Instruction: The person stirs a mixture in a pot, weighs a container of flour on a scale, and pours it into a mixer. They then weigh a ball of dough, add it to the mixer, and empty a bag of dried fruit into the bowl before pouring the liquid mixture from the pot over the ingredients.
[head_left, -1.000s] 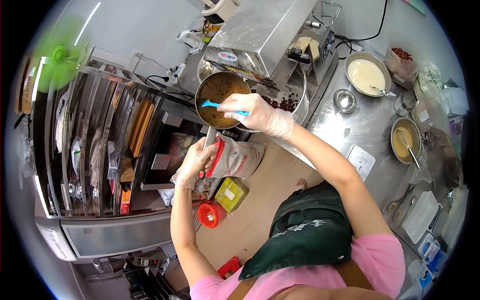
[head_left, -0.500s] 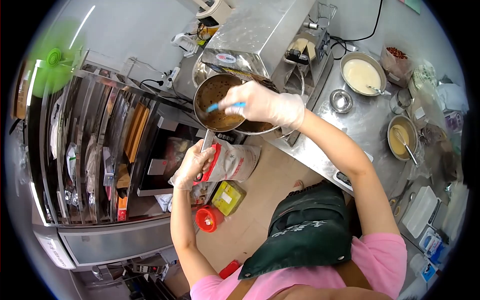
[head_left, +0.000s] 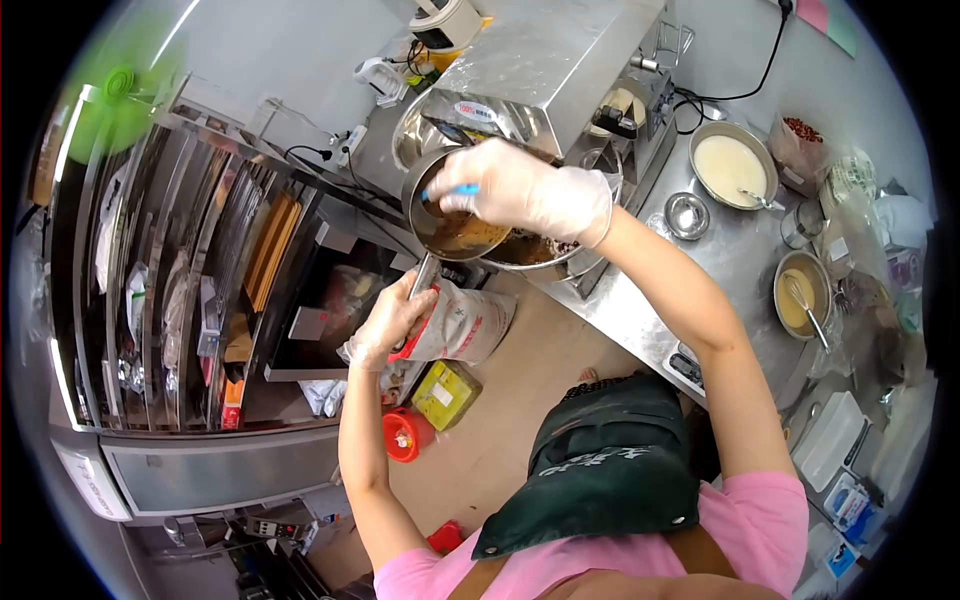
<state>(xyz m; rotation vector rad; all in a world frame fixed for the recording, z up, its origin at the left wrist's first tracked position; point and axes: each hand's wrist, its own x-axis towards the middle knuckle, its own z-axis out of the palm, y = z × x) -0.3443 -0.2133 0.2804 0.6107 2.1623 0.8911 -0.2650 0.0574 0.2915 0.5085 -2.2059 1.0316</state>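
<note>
Currently the left hand grips a pan by its handle, upper centre of the frame; the right hand, fingers closed, pinches a blue tool over it.

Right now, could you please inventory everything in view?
saucepan: 1, silver, in left hand
utensil: 1, blue, in right hand
mixing bowl: 1, silver, partly behind saucepan
machine: 1, silver, top centre
hand mixer: 1, white, left of machine
fan: 1, green, upper left
rack: 1, silver, left
sack: 1, white and red, beside left hand
box: 1, yellow, floor
bucket: 1, red, floor
worktop: 1, silver, right
bowl of pale mixture: 1, silver, worktop
small bowl: 1, silver, worktop
bowl of yellow mixture: 1, silver, worktop
whisk: 1, silver, in that bowl
scale: 1, grey, worktop edge
other items: too cluttered to count, mixed, right edge
apron: 1, dark green, worn
left hand: 1, clear-gloved, on saucepan handle
right hand: 1, clear-gloved, over saucepan
</note>
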